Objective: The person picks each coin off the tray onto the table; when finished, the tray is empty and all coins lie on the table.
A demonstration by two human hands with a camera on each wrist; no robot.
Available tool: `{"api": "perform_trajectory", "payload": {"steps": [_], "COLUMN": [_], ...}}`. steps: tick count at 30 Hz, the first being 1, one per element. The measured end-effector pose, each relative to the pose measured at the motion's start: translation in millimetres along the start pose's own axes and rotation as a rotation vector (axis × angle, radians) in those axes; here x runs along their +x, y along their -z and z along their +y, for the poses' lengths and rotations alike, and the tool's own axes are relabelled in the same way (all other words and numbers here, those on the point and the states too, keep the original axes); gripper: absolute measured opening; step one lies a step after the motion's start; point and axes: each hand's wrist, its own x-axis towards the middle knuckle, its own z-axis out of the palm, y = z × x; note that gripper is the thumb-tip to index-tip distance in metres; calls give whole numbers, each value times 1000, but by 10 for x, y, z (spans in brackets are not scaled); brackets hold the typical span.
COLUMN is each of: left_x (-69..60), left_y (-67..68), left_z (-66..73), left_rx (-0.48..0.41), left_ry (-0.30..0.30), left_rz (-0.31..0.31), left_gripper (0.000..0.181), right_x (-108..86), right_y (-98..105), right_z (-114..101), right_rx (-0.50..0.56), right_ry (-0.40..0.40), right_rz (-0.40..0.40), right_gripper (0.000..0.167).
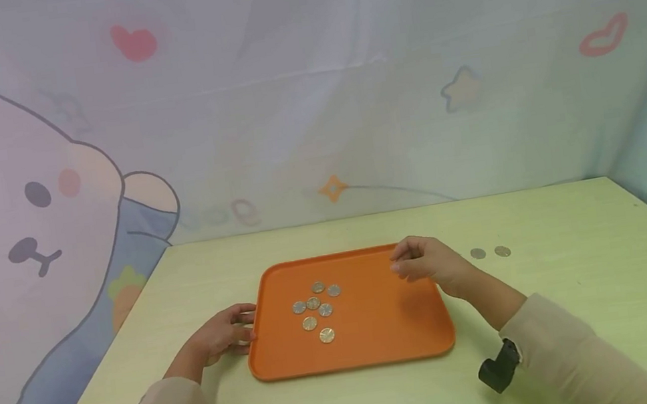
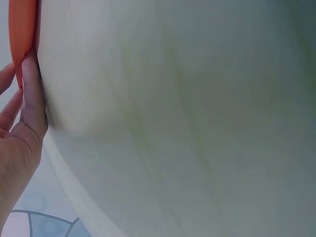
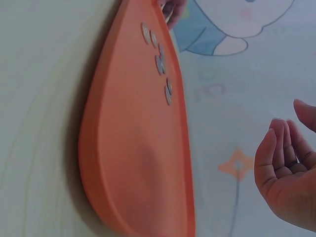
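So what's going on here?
A person is at a table with an orange tray. Their left hand touches the tray's left edge, while their right hand hovers over its right side, fingers bent and thumb apart, with nothing visible in its grasp. Seven coins lie in the left half of the tray, and two more coins lie on the table beyond its right side.
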Motion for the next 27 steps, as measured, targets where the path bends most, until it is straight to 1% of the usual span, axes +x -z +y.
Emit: {"api": "perform_trajectory", "payload": {"steps": [5,10,14,18,23,27], "left_x": [-4,-7,-7,-10,-9,-9], "left_y": [-4,-5,-3,-2,4,3], "left_z": [4,10,12,12,12,10], "left_rx": [1,1,2,4,3,4], "left_ry": [1,-4,-3,2,4,6], "left_rz": [-2,-6,-4,2,11,21], "left_gripper": [58,59,59,59,59,58], "right_x": [30,67,99,141,182,202], "right_y": [-160,-323,-450,-569,-693,-774], "right_z": [12,33,59,84,101,127], "right_rx": [13,5,-21,-70,-90,-96], "right_ry": [3,5,12,13,3,-9], "right_rz": [-22,-48,-62,-70,-100,-127], "right_gripper": [26,28,30,25,19,22]}}
